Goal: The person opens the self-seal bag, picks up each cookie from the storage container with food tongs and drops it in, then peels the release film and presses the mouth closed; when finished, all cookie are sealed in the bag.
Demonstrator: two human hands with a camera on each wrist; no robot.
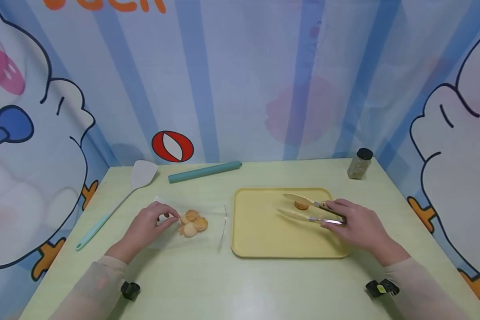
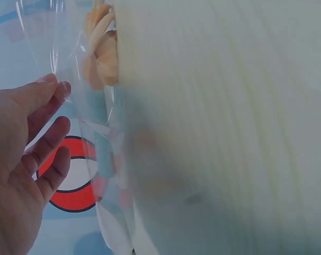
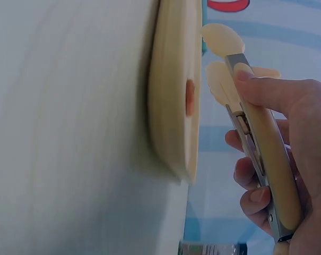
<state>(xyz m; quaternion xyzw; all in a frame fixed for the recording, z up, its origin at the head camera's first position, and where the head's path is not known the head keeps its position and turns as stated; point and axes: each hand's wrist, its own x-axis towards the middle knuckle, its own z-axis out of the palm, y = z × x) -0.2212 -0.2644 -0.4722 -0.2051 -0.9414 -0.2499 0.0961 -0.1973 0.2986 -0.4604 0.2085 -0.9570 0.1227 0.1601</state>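
On the left of the table my left hand pinches the edge of a clear plastic bag between thumb and forefinger. Several pale brown cookies lie together in the bag, also visible as a cookie cluster behind film in the left wrist view. My right hand grips a pair of tongs with wooden handles and pale tips. The tong arms stand apart above a yellow tray, with nothing between the tips. One round brown cookie lies in the tray, partly behind the upper tong arm.
A spatula with a pale head and mint handle lies at the far left. Near the back edge is a teal rod. A small black-lidded jar stands at the back right. A printed curtain hangs behind the table.
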